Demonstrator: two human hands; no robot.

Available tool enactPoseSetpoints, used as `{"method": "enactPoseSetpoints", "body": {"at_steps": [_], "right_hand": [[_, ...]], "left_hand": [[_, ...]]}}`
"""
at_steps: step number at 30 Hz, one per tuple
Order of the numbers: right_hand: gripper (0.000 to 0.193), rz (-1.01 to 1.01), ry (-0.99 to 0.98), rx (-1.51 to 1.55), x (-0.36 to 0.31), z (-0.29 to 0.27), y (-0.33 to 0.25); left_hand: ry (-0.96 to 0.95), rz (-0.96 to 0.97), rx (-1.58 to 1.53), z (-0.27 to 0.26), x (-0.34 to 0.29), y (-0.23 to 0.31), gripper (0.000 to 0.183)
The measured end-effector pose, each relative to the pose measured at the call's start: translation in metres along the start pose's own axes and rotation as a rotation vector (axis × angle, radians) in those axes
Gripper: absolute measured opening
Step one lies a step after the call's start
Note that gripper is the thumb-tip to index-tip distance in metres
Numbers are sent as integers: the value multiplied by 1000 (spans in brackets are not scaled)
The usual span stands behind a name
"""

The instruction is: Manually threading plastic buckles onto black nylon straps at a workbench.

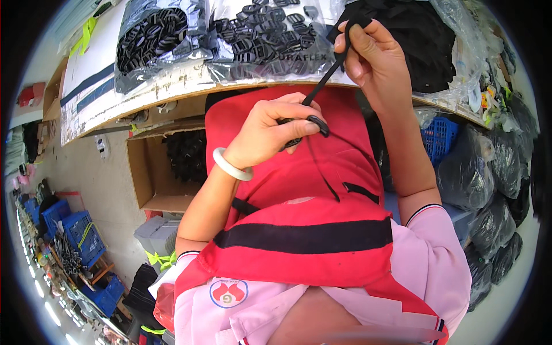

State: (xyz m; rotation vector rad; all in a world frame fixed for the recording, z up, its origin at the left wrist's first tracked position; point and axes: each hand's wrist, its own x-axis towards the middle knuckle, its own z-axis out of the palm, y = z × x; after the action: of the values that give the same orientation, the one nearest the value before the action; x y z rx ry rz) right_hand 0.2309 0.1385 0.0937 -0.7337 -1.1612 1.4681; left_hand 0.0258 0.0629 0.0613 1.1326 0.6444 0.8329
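Between my hands runs a narrow black webbing strap, slanting up to the right over the red apron. My left hand pinches a black plastic buckle with the strap at it; part of the buckle is hidden by the fingers. Thin black ends hang below it over the apron. Higher up, beside the pile of black fabric pieces, my right hand grips the upper part of the strap between thumb and fingers, where it loops over. A pale bangle circles my left wrist.
On the table lie an open bag of black buckles, another clear bag of buckles and black fabric pieces. Below stands a cardboard box. Filled dark bags and a blue crate are at right; blue crates at left.
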Motion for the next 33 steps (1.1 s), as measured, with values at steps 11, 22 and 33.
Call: {"method": "enactPoseSetpoints", "body": {"at_steps": [11, 22, 33], "right_hand": [[19, 74, -16, 147, 0, -2, 30], [25, -131, 257, 243, 33, -131, -13], [20, 703, -293, -159, -66, 41, 46]], "left_hand": [[-142, -174, -833, -7, -38, -53, 21], [239, -80, -252, -13, -60, -18, 16], [630, 32, 23, -3, -46, -49, 15]]}}
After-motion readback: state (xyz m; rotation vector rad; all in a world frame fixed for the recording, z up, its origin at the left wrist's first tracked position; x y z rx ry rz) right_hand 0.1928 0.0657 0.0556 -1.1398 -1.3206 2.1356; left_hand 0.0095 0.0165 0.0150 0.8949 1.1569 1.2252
